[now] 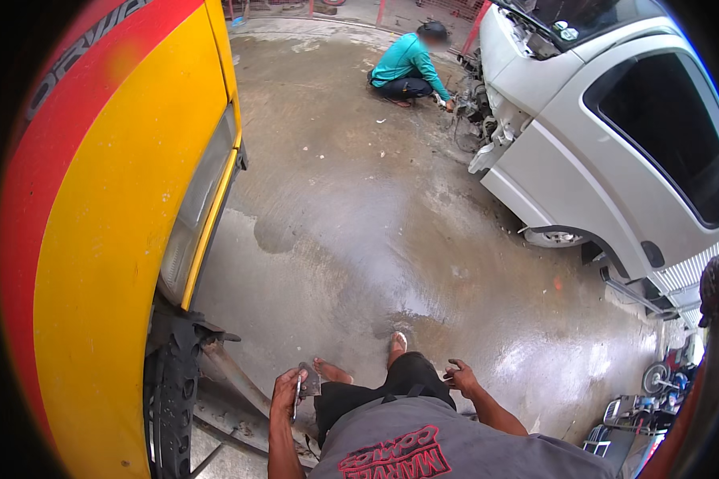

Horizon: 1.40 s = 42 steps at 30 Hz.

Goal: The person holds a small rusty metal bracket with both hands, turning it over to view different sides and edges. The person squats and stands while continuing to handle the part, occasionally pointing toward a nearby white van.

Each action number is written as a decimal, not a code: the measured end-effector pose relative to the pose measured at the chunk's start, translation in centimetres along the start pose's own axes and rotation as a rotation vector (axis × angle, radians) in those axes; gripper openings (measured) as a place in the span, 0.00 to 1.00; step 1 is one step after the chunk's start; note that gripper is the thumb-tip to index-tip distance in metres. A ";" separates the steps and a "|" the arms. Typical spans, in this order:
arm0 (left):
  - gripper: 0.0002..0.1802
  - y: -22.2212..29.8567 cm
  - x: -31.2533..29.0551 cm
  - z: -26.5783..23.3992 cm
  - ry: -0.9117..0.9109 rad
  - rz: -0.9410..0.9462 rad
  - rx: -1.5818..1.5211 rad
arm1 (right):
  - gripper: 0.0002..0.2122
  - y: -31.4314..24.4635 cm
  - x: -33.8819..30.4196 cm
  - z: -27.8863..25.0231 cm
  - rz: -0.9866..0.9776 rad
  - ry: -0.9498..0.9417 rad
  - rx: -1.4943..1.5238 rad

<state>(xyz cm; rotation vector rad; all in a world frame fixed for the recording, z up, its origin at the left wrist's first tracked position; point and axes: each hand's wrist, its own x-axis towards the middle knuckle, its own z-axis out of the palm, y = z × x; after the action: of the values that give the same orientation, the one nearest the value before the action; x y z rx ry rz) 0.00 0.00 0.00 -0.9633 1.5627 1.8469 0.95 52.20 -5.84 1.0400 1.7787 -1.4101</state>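
Low in the view, my left hand [286, 393] is closed around a small flat grey piece [310, 386] with a thin, shiny strip along it. Its exact kind is too small to make out. The front tyre [172, 391] of the yellow and red vehicle [120, 215] is to the left of this hand. My right hand [460, 378] hangs beside my dark shorts, its fingers loosely bent and apart. Nothing plainly shows in it, and it touches nothing.
Wet concrete floor [351, 239] lies ahead. At the far side a person in a teal shirt [403, 62] squats by the exposed front of a white vehicle [567, 152]. Motorcycles [655, 379] stand at the lower right. Dark vehicle parts run below the yellow panel.
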 end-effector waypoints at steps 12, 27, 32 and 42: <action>0.15 3.7 -4.2 10.4 -0.526 0.055 0.149 | 0.24 -6.1 -14.7 14.1 -0.385 -0.460 0.120; 0.18 -2.2 -10.1 20.2 -0.917 0.250 0.625 | 0.17 3.6 -19.5 10.5 -0.241 -0.483 0.711; 0.19 -2.3 -12.4 21.7 -1.012 0.310 0.661 | 0.15 4.8 -20.5 9.3 -0.290 -0.563 0.848; 0.30 -2.3 -15.6 22.3 -0.655 0.315 0.415 | 0.16 5.9 -22.2 8.0 -0.456 -0.401 1.063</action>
<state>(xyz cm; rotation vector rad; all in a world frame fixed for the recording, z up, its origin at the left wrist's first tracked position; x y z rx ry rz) 7.19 23.08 12.71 0.0858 1.6146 1.6800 16.96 40.81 8.47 0.7079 0.9319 -2.7539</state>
